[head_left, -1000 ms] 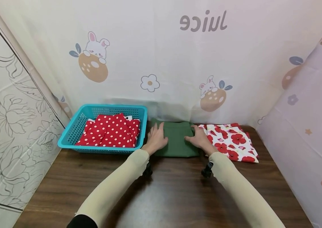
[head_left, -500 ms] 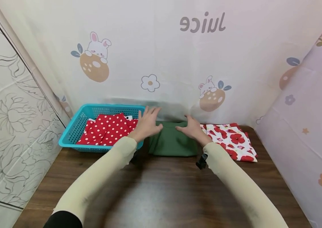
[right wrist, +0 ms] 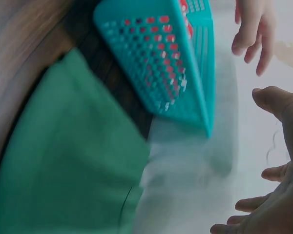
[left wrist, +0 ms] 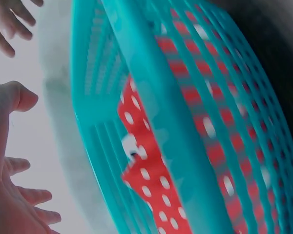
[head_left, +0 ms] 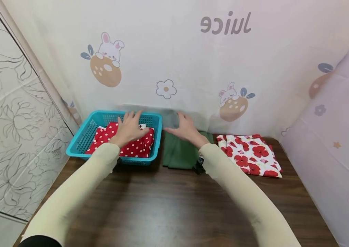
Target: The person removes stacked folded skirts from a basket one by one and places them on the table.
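In the head view my left hand (head_left: 129,130) is over the turquoise plastic basket (head_left: 80,142), its fingers spread and nothing held. Inside the basket lies a folded red cloth with white dots (head_left: 105,135). My right hand (head_left: 187,129) hovers above the folded green cloth (head_left: 177,152), fingers apart, holding nothing. The left wrist view shows the left hand (left wrist: 14,161) raised beside the basket (left wrist: 151,107), not touching it. In the right wrist view a gap separates the right hand (right wrist: 263,195) from the green cloth (right wrist: 68,146).
A folded white cloth with red flowers (head_left: 251,154) lies to the right of the green one. All of this stands on a dark wooden table (head_left: 162,206), against a printed curtain (head_left: 193,61) at the back. Another patterned sheet (head_left: 344,137) hangs at the right.
Both hands have lifted off the green cloth and moved left; the left one has gone over to the basket. The cloths and basket have stayed in place.
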`<action>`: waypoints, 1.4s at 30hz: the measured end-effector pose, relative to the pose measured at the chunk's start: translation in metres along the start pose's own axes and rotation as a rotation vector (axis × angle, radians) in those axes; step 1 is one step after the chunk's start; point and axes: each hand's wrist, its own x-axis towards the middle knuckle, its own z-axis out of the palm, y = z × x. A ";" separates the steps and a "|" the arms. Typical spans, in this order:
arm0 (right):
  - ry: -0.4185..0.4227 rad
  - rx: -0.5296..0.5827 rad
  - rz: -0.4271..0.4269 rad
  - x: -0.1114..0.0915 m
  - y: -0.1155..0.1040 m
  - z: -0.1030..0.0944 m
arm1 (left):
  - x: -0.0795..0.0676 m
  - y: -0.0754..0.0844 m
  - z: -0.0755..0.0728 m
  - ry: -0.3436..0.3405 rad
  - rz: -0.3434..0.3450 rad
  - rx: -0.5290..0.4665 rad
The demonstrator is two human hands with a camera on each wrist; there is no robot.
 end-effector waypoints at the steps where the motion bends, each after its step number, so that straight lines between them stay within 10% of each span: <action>1: -0.002 0.000 -0.004 0.001 -0.007 0.002 | -0.001 -0.006 -0.003 0.000 -0.013 -0.006; 17: -0.031 0.076 -0.018 0.011 -0.083 0.041 | -0.025 -0.084 -0.025 -0.038 -0.217 -0.030; 42: -0.185 0.136 0.089 0.005 -0.106 0.105 | -0.057 -0.141 -0.019 -0.264 -0.321 0.026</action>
